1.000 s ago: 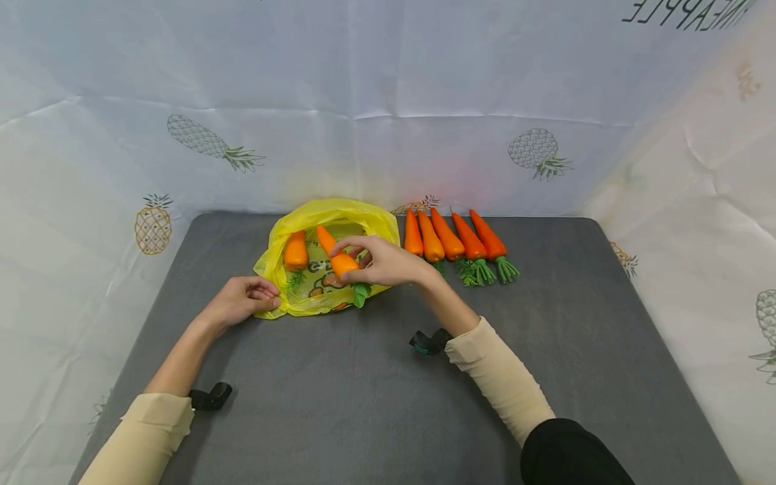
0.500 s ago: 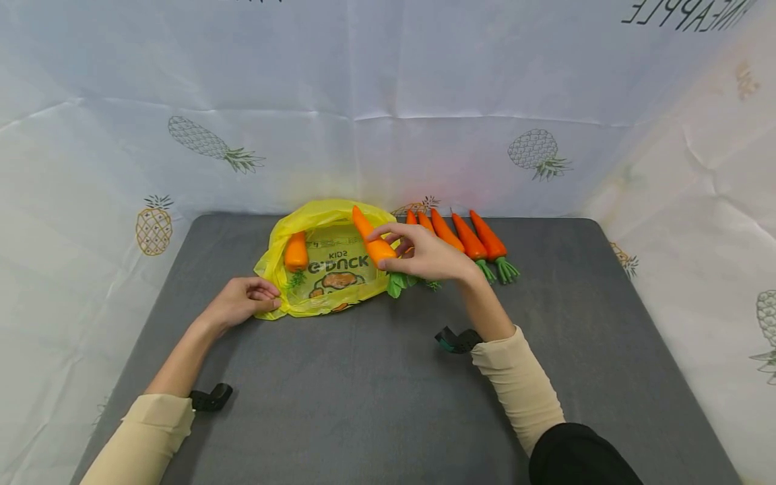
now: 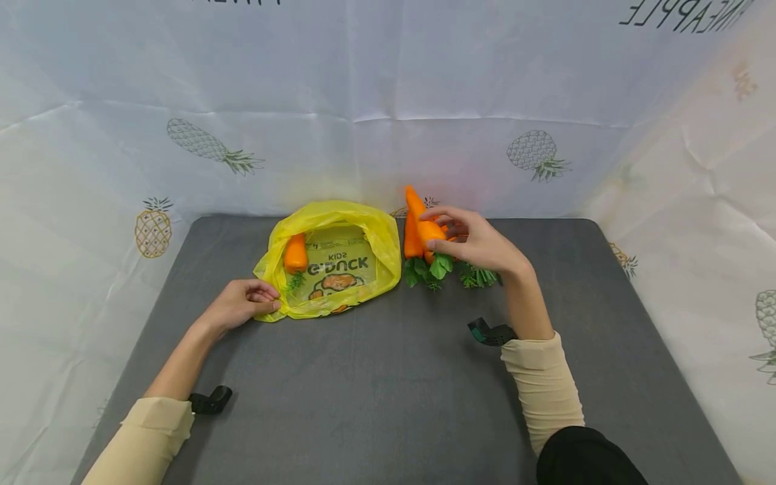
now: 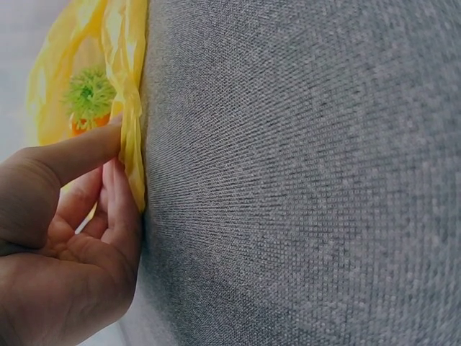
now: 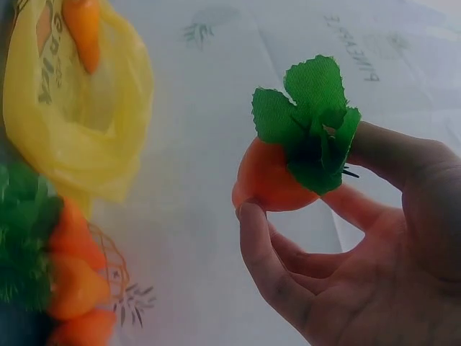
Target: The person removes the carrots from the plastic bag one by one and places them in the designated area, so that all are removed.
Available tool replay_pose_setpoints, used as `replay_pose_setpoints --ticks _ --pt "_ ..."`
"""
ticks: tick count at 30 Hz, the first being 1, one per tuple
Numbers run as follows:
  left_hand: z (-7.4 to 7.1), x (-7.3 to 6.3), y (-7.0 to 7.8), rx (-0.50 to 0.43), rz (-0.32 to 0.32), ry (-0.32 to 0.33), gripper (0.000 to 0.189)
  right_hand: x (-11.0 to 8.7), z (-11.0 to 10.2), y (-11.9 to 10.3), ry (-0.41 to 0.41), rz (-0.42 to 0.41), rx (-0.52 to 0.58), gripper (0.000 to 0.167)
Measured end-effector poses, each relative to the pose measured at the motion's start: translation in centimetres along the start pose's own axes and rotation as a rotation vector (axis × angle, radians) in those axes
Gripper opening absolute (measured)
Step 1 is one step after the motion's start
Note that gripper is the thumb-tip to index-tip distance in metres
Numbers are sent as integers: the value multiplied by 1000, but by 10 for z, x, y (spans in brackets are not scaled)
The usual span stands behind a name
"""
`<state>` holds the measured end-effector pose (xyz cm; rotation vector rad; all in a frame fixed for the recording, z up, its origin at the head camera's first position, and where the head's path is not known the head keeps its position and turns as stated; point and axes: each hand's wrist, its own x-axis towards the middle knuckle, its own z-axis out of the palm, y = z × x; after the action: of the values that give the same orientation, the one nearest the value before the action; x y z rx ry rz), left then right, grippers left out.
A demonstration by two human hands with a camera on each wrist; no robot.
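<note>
My left hand [image 3: 247, 302] pinches the near left edge of a yellow plastic bag [image 3: 388, 249], which lies with its mouth spread wide; the left wrist view shows the thumb and fingers on the bag's rim [image 4: 131, 108]. Inside the bag rests one carrot [image 3: 296, 253] with feathery green leaves. My right hand [image 3: 479, 239] holds another carrot [image 3: 428, 229] between thumb and fingers, tip pointing up and away, above a row of carrots. Broad green leaves [image 5: 313, 119] top this held carrot in the right wrist view. The hand and carrot hide much of the row.
At the bag's right lie several carrots, among them an orange one [image 3: 412, 239] at the row's left end. Green tops [image 3: 479, 276] stick out toward the near side. A white pineapple-print cloth [image 3: 376, 162] hangs behind the grey table [image 3: 364, 404].
My right hand has carried the carrot out of the bag and to the right, over the row. The left hand has kept its place on the bag's edge.
</note>
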<state>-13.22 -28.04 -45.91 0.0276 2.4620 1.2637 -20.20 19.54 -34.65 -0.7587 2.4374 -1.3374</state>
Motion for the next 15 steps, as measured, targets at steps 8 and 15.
replay_pose_setpoints --ticks 8,15 --pt "1 0 1 4 -5 1 32 -16 -22 14 64 66 -25 46" --pt "1 -1 1 3 0 4 32 -30 -44 28 107 117 -32 45"
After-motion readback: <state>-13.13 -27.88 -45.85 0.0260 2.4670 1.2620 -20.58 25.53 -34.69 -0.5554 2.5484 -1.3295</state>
